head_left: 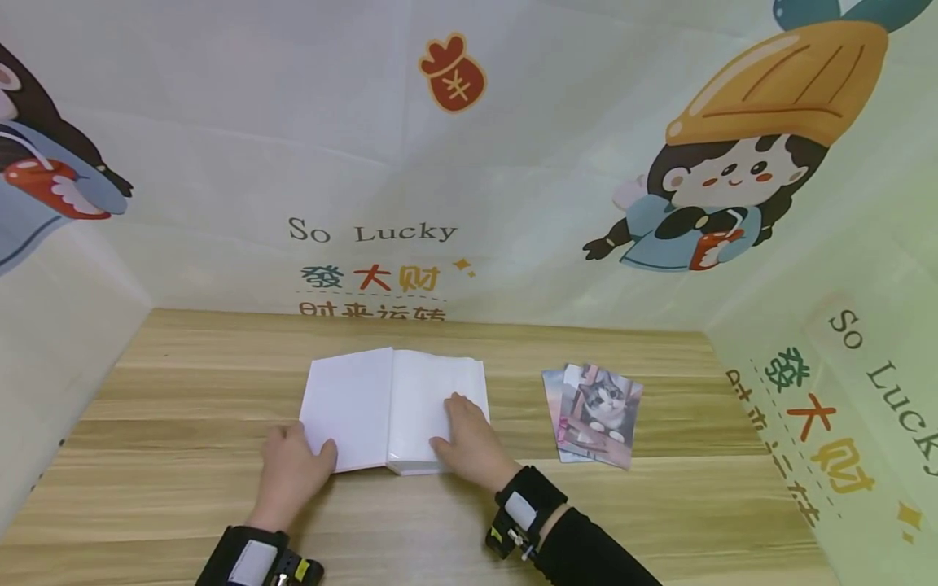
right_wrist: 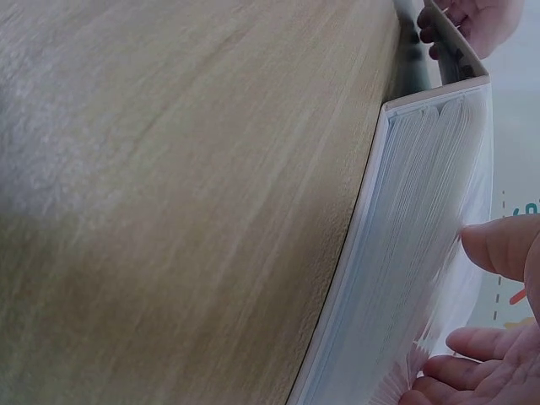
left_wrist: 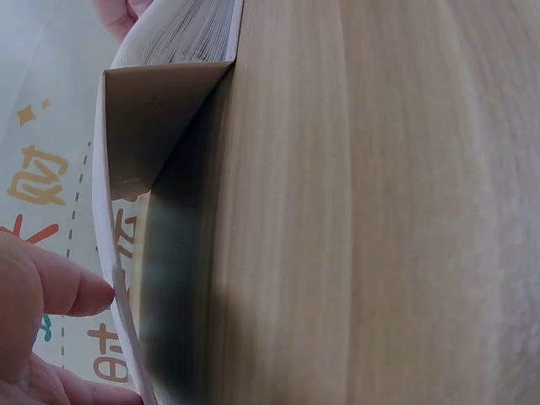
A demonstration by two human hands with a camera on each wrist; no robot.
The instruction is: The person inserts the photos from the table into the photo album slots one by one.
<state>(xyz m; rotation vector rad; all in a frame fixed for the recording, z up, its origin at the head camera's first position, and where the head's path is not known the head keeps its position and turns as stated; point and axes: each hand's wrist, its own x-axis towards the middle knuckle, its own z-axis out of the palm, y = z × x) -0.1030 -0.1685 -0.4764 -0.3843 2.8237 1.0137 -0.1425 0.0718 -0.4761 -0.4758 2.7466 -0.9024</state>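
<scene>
A thick white photo album point(head_left: 348, 407) lies opened on the wooden table, its front cover raised off the tabletop on the left. My left hand point(head_left: 293, 468) grips the cover's lower left corner, thumb on the inner face, with fingers reaching beneath it. My right hand point(head_left: 472, 439) rests on the first clear page at the right. In the right wrist view, its thumb touches the page near the lower edge, and the other fingertips meet the fanned page edges point(right_wrist: 405, 245). The left wrist view shows the spine point(left_wrist: 156, 110) standing between cover and pages.
Right of the album lies a cat picture card point(head_left: 604, 411) overlapping a bluish card point(head_left: 551, 399). A printed cloth point(head_left: 366, 146) with cartoon figures and lettering walls the wooden table point(head_left: 183, 391) at the back and both sides.
</scene>
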